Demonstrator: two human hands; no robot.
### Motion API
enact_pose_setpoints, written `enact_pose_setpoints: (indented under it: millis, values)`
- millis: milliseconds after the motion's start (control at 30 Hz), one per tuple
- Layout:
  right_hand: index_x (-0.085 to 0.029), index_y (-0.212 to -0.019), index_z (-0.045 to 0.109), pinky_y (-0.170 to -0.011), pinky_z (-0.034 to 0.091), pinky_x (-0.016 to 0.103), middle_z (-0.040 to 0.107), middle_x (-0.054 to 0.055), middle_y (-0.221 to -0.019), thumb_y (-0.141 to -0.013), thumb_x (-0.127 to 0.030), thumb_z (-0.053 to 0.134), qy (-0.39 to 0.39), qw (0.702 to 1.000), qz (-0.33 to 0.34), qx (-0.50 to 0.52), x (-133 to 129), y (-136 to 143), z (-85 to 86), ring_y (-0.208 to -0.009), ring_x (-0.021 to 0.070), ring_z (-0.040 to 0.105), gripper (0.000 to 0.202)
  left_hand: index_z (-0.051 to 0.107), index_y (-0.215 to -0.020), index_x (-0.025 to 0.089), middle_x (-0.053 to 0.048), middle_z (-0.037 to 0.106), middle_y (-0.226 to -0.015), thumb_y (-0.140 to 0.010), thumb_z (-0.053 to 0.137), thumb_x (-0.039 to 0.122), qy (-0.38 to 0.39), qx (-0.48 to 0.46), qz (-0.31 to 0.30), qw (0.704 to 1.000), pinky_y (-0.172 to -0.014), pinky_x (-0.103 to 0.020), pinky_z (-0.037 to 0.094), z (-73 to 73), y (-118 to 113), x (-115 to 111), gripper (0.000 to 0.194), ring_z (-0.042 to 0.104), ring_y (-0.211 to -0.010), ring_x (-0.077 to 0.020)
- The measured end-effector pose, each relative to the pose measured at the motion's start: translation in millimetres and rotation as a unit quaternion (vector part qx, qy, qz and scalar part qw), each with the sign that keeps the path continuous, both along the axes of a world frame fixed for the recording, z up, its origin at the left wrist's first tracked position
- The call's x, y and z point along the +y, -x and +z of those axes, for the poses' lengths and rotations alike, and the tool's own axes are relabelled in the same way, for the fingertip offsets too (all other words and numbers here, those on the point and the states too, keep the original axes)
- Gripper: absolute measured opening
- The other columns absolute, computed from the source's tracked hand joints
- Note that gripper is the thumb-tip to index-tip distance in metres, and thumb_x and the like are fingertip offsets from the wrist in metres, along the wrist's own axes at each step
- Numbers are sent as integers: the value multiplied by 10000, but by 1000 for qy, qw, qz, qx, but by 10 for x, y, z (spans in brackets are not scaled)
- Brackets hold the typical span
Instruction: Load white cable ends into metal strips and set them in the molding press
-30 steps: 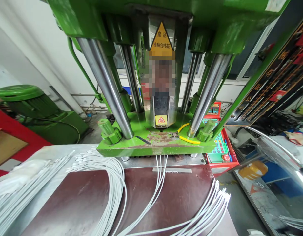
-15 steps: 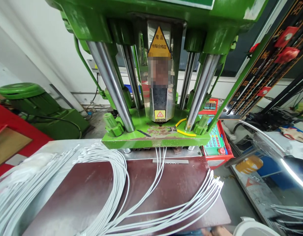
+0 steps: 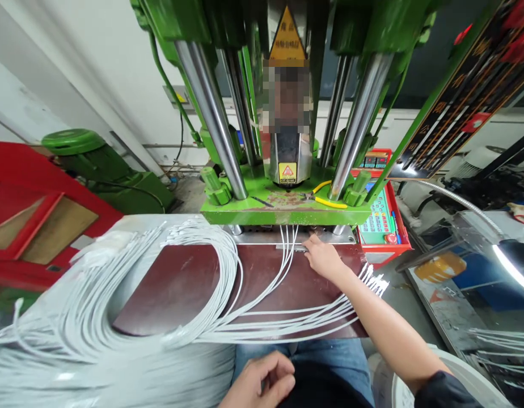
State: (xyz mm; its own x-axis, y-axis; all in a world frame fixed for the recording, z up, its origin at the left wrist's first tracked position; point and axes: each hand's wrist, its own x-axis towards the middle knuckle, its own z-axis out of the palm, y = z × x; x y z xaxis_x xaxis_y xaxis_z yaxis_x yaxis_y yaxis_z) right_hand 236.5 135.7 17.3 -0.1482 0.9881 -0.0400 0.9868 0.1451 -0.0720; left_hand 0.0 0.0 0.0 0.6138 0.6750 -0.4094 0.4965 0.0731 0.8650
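Item: right hand. Reached out to the far edge of the brown tabletop, fingertips on the small metal strip just under the green press platen. Fingers drawn together in a light pinch at the strip's right end; whether anything is actually clamped between them cannot be told. A second ago no hand was at the strip, so this arm has newly come in, and the work at the mould mouth looks to be starting rather than finishing.

Item: left hand. Near edge of view, over the lap, fingers loosely curled, holding nothing visible. It was out of sight a second ago.

Item: fed cables. A few white leads run from the tabletop straight in under the platen, just left of the right hand, ends hidden beneath the press. They sit as they did before.

Item: cable bundle. Large white loop lying across the left of the tabletop and curving right; its plug ends fan out off the right edge, near the right forearm.

Item: yellow-handled cutters. Resting on the platen top, between the far-right steel column and the central barrel.

Item: red control panel. Right of the press, apart from both hands.
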Motion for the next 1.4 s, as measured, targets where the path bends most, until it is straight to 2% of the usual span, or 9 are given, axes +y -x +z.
enact_pose_setpoints:
  millis: [67,167,333,500,733,867,1000,1133,1400]
  values:
    - [-136,-1144,571,-715,489,302,536,133,-1134,-909,-159,448,16,1000,5,1,-33,-47,-96,-896,218,626,267,609,-874,209,0,614,-737,-871,492,382,-65,12,27,997,-633,-236,401,90,33,-1,209,541,-694,-139]
    - [-142,-1139,563,-720,478,311,532,119,-1137,-910,-148,435,35,999,0,-1,-206,-180,-152,-891,222,619,263,590,-969,228,-9,622,-814,-901,472,346,-171,22,43,984,-661,-244,435,70,81,25,180,570,-744,-149]
    - [-170,-1163,565,-758,465,288,548,83,-1135,-902,-166,478,31,998,-28,39,-533,-366,-57,-929,203,606,275,554,-1094,206,-79,613,-1021,-897,494,274,-418,54,-1,907,-911,-381,413,-57,-16,232,217,560,-967,-219]
    - [-187,-1190,545,-761,456,270,575,63,-1113,-912,-202,495,-27,987,-58,145,-968,-573,114,-934,180,597,283,545,-1137,177,-103,599,-1025,-887,496,347,-483,136,-73,862,-846,-431,431,-156,-163,477,306,553,-948,-272]
    - [-217,-1148,587,-739,457,261,603,53,-1009,-930,-269,486,27,956,-63,284,-1667,-717,195,-817,151,595,246,554,-790,222,-33,548,-825,-882,462,333,-386,153,-167,894,-725,-355,420,-69,-221,623,171,534,-809,-232]
    - [-227,-1094,611,-686,442,227,613,18,-944,-910,-271,531,93,927,-40,362,-1851,-634,230,-737,121,570,205,504,-743,222,-7,543,-772,-848,472,313,-315,165,-159,921,-688,-316,401,24,-288,682,143,536,-748,-201]
    - [-226,-1086,614,-696,434,210,636,5,-999,-877,-254,581,142,906,6,400,-1882,-501,234,-789,121,581,213,563,-830,218,0,574,-802,-866,446,326,-208,126,-149,959,-670,-269,392,111,-325,753,163,531,-737,-168]
    - [-223,-1070,639,-680,434,195,664,1,-978,-841,-285,631,179,897,55,401,-1847,-330,152,-797,121,605,238,549,-726,195,16,509,-727,-890,417,452,-125,84,-127,980,-588,-230,356,182,-319,807,332,476,-674,-143]
    - [-222,-1119,636,-680,453,174,681,12,-962,-815,-348,651,236,863,148,422,-1709,-57,6,-757,112,618,329,476,-663,199,36,427,-608,-900,368,510,-71,56,-82,992,-543,-226,329,173,-253,823,405,382,-566,-127]
